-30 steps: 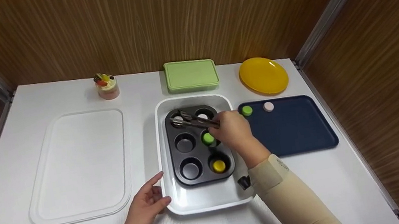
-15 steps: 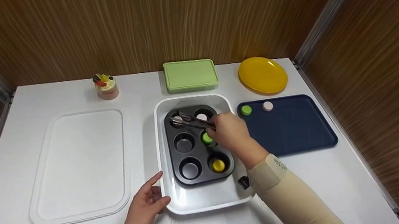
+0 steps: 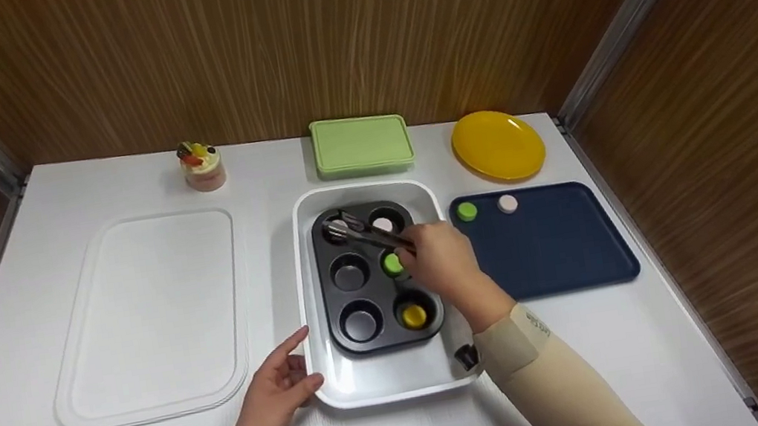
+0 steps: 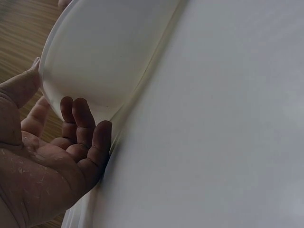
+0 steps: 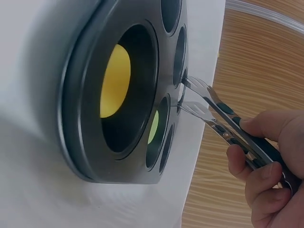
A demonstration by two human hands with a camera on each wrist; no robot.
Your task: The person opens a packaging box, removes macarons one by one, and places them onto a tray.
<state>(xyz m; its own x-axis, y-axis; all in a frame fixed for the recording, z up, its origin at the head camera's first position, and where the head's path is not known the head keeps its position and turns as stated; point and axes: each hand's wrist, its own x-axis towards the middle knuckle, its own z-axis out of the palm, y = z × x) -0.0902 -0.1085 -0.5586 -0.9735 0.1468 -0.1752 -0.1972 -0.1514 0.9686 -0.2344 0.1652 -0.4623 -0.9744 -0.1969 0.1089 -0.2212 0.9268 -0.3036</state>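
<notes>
My right hand (image 3: 440,256) grips metal tongs (image 5: 228,121), held slantwise over a dark muffin tin (image 3: 354,296) in a white tub (image 3: 344,383). The tong tips stand in the far left cup, about a pale round piece that is partly hidden; whether they touch it I cannot tell. Another pale piece (image 3: 382,225) lies in the far right cup, a green piece (image 3: 393,264) in the middle right cup and a yellow piece (image 3: 414,316) in the near right one. My left hand (image 3: 274,394) holds the tub's left side, thumb at the rim and other fingers against the outer wall (image 4: 104,57).
A navy tray (image 3: 549,247) with a green (image 3: 467,212) and a pale piece (image 3: 508,204) lies right. Behind stand a yellow plate (image 3: 498,145), a green lidded box (image 3: 361,144) and a dessert cup (image 3: 202,167). A clear lid (image 3: 154,314) lies left.
My right hand has lowered slightly toward me, while the tong tips stay in the far left cup. The left hand keeps its place on the tub.
</notes>
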